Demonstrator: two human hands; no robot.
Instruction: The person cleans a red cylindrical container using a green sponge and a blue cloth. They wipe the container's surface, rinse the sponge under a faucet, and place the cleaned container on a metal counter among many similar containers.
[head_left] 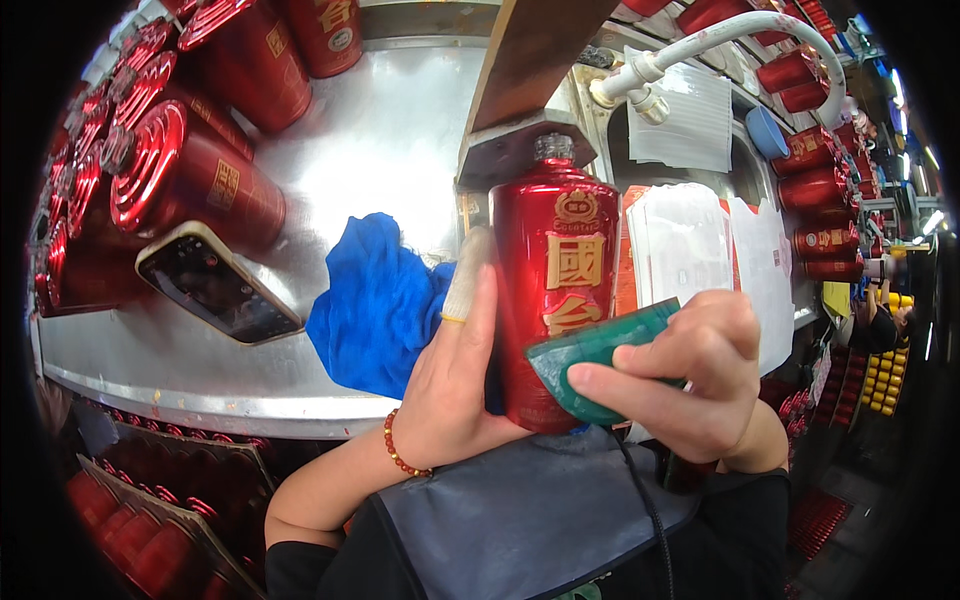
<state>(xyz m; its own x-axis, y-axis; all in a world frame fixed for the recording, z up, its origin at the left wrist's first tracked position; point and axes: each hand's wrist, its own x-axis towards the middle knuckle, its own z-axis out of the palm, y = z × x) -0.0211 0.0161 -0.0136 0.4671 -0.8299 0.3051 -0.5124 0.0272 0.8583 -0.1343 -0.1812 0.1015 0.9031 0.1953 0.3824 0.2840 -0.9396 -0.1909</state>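
A glossy red bottle (pixel 525 280) with raised gold characters and a clear glass neck stands upright before me, slightly tilted. My left hand (pixel 455 375) grips it along its left side, with a pale fabric cover on one finger. Between the thumb and fingers of my right hand (pixel 695 375) is a green flat scraper (pixel 570 370) with a curved edge. The scraper lies over the bottle's lower front and hides part of the lower character. Beside my left hand a crumpled blue cloth (pixel 370 310) rests on the metal worktop (pixel 400 120).
Several red bottles (pixel 190 170) crowd the worktop's left, near a propped phone (pixel 215 285). A brown post (pixel 520 65) rises behind the bottle. To the right are a curved white tap (pixel 630 80), paper sheets (pixel 680 240), a blue bowl (pixel 767 133) and more red bottles (pixel 815 190).
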